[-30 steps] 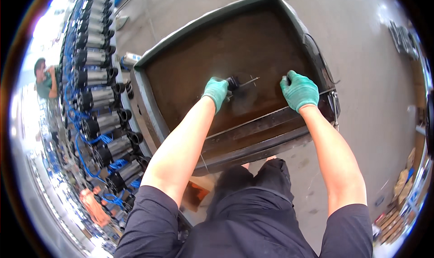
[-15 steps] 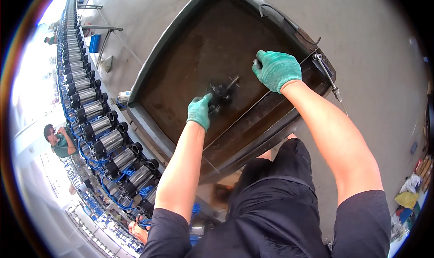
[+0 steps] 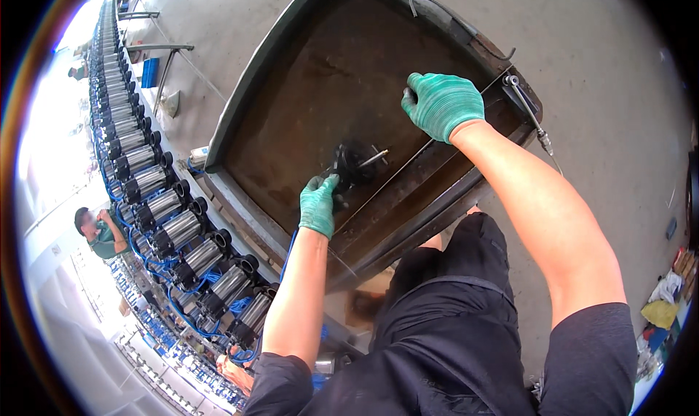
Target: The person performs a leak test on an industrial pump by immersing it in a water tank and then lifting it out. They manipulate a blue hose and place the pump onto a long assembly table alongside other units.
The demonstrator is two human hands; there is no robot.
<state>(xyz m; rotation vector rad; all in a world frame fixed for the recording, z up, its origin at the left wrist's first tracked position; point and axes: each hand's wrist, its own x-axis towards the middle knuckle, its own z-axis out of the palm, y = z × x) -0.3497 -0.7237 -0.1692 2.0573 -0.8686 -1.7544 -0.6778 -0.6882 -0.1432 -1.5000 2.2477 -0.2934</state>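
Observation:
My left hand (image 3: pixel 318 206), in a green glove, is closed on the edge of a black round metal part (image 3: pixel 348 167) with a thin silvery rod sticking out of it. This part is just over the murky brown liquid of a large dark tank (image 3: pixel 244 95); whether it touches the liquid I cannot tell. Farther right, my right hand (image 3: pixel 443 107), also gloved in green, is raised above the tank with its fingers curled in. What it holds, if anything, is hidden.
A dark ledge (image 3: pixel 408 197) runs along the tank's near side. A hose-fitted metal nozzle (image 3: pixel 526 110) hangs at its right corner. On the left, a long conveyor line carries several silver-and-black cylinders (image 3: pixel 207 259). A person (image 3: pixel 105 234) stands beyond it.
The black part has turned in my left hand, so its rod shows more plainly and points right. My right hand stays curled in nearly the same place. The view has shifted slightly.

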